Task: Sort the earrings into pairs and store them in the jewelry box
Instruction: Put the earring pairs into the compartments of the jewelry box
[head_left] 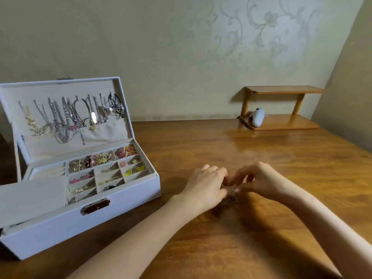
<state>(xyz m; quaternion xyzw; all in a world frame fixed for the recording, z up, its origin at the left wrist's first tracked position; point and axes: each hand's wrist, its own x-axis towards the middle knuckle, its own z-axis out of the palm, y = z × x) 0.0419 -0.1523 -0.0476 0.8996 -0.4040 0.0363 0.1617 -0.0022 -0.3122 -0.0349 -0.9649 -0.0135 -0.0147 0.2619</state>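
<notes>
The table (261, 158) under my arms is glossy brown wood with a strong grain. It runs back to a wall (161, 47) papered in cream with a faint floral scroll. At the far right a small two-tier wooden shelf (291, 122) stands on the table against that wall, and a white object (257, 117) that I cannot make out leans on its lower board.

The jewelry box (80, 218) sits on the table to my left, pale grey-white, with a gold latch (96, 206) on its front. Its lid (60, 81) stands open and upright, and silver and gold necklaces (64, 119) hang inside it. The divided tray below already holds stored earrings (124, 152) in pink, gold and yellow, spread over several compartments.

Both my hands meet over the middle of the table, well to the right of the box. My right hand (255, 180) is narrow, its fingers curled in, and the thumb and fingertips pinch a tiny earring (233, 190) just above the wood. My left hand (207, 186) lies knuckles up with its fingers bent, and its tips come in against the same earring. Whether it grips the piece or only touches it, I cannot tell. Two more loose earrings (230, 199), small and dark, lie on the table just below my fingertips.
</notes>
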